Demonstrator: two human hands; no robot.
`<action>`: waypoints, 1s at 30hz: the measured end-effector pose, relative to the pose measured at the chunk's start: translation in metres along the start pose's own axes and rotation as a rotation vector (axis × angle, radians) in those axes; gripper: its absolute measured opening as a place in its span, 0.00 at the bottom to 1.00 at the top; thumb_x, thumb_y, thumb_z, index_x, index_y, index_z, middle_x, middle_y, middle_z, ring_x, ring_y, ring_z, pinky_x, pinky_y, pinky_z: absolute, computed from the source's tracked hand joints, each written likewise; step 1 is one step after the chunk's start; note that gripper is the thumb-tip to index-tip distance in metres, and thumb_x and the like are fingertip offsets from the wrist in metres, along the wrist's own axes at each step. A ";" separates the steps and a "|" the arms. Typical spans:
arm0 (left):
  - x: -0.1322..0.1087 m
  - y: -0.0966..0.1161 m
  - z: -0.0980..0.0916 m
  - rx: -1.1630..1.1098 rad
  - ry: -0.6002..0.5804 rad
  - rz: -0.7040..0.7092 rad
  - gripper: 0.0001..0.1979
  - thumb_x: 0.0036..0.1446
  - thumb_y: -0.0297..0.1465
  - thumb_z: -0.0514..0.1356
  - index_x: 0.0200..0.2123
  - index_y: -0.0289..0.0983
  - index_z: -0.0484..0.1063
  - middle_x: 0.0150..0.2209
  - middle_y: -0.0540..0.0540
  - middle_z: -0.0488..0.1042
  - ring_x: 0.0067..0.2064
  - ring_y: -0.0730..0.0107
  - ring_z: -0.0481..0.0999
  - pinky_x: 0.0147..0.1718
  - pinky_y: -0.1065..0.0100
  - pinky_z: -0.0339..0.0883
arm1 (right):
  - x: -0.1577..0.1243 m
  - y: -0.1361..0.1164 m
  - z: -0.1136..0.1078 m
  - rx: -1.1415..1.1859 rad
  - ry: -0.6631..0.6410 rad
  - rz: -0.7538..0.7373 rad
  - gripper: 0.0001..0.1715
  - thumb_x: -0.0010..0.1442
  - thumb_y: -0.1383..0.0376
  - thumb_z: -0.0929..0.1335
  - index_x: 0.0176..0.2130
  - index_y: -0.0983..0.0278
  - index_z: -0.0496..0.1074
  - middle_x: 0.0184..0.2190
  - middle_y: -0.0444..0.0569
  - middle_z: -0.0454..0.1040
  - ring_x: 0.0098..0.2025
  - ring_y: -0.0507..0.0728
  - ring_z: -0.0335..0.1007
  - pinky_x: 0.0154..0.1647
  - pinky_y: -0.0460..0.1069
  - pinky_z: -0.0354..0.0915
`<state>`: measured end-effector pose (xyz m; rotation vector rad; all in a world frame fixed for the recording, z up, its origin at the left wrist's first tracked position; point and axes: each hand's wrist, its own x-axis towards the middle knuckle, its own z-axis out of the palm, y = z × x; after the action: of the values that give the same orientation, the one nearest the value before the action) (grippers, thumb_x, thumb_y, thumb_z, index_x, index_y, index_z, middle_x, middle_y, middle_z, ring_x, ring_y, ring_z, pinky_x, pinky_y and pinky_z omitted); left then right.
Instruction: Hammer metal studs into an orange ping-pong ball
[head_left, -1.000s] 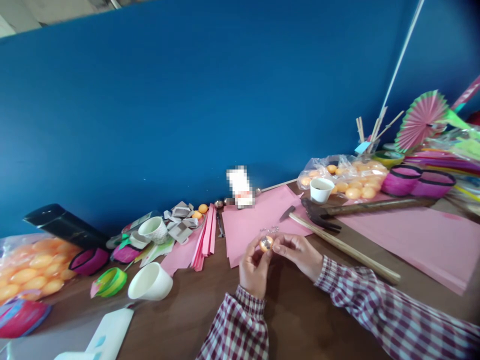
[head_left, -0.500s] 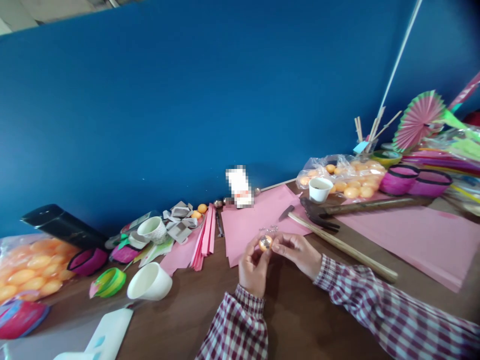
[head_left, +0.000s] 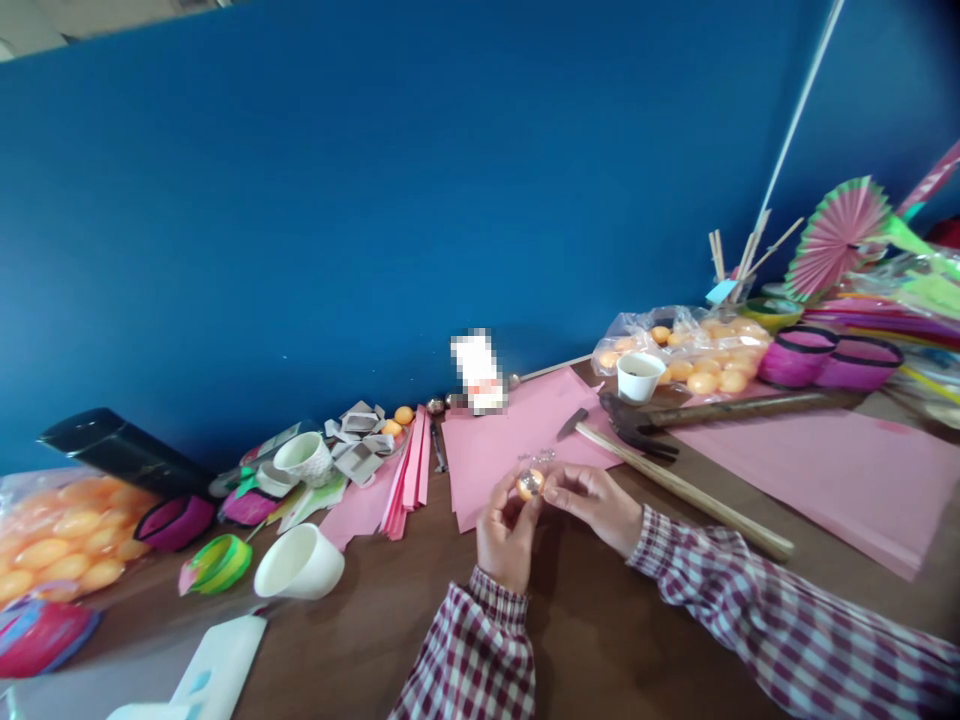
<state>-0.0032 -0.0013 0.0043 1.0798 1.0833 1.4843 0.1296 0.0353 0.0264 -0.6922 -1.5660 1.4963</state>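
Note:
Both my hands meet over the brown table near the pink paper sheet (head_left: 510, 440). My left hand (head_left: 506, 535) pinches a small orange ball (head_left: 530, 484) with a shiny patch on it, held up at fingertip level. My right hand (head_left: 596, 505) is closed too, its thumb and fingers touching the ball's right side. Both sleeves are red-and-white checked. Some tiny metal bits (head_left: 536, 457) lie on the pink sheet just beyond the ball.
Two hammers (head_left: 675, 490) (head_left: 720, 410) lie right of my hands. Bags of orange balls (head_left: 694, 355) (head_left: 52, 545) sit far right and far left. White cups (head_left: 300, 563) (head_left: 639, 378), folded pink paper (head_left: 409, 470), pink baskets (head_left: 829, 358) and paper fans (head_left: 840, 235) crowd the table by the blue wall.

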 end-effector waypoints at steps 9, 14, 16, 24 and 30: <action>0.001 0.002 0.001 0.003 0.002 0.014 0.21 0.46 0.30 0.59 0.46 0.35 0.64 0.40 0.41 0.73 0.41 0.63 0.72 0.43 0.60 0.65 | 0.000 0.001 0.000 0.014 -0.005 -0.007 0.11 0.52 0.60 0.65 0.26 0.66 0.68 0.31 0.46 0.70 0.36 0.52 0.64 0.40 0.49 0.60; 0.000 0.002 0.001 0.012 0.003 -0.002 0.21 0.46 0.30 0.59 0.46 0.35 0.64 0.40 0.41 0.73 0.41 0.63 0.72 0.43 0.61 0.65 | 0.000 0.000 0.000 0.017 0.013 0.019 0.11 0.51 0.60 0.66 0.25 0.66 0.66 0.30 0.46 0.70 0.35 0.52 0.64 0.39 0.48 0.60; 0.001 0.001 0.000 0.015 -0.007 0.001 0.20 0.47 0.30 0.59 0.46 0.35 0.64 0.40 0.41 0.73 0.41 0.63 0.72 0.43 0.61 0.65 | -0.001 0.000 0.000 0.009 0.006 0.022 0.11 0.51 0.60 0.66 0.25 0.66 0.67 0.30 0.46 0.70 0.35 0.52 0.64 0.38 0.48 0.60; 0.002 0.000 -0.001 0.013 -0.044 0.031 0.20 0.48 0.28 0.58 0.47 0.36 0.64 0.44 0.42 0.71 0.45 0.62 0.70 0.45 0.61 0.63 | -0.001 -0.003 -0.001 -0.023 -0.007 0.006 0.15 0.51 0.57 0.65 0.26 0.67 0.68 0.33 0.48 0.71 0.37 0.53 0.65 0.41 0.50 0.60; 0.001 -0.001 -0.001 0.002 -0.046 0.022 0.21 0.48 0.29 0.58 0.48 0.37 0.64 0.44 0.42 0.71 0.45 0.62 0.70 0.45 0.61 0.63 | -0.001 -0.003 -0.001 -0.011 -0.045 -0.015 0.15 0.52 0.57 0.64 0.26 0.67 0.68 0.35 0.49 0.71 0.39 0.55 0.65 0.43 0.52 0.60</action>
<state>-0.0041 -0.0007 0.0035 1.1249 1.0442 1.4690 0.1314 0.0347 0.0292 -0.6562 -1.6107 1.5027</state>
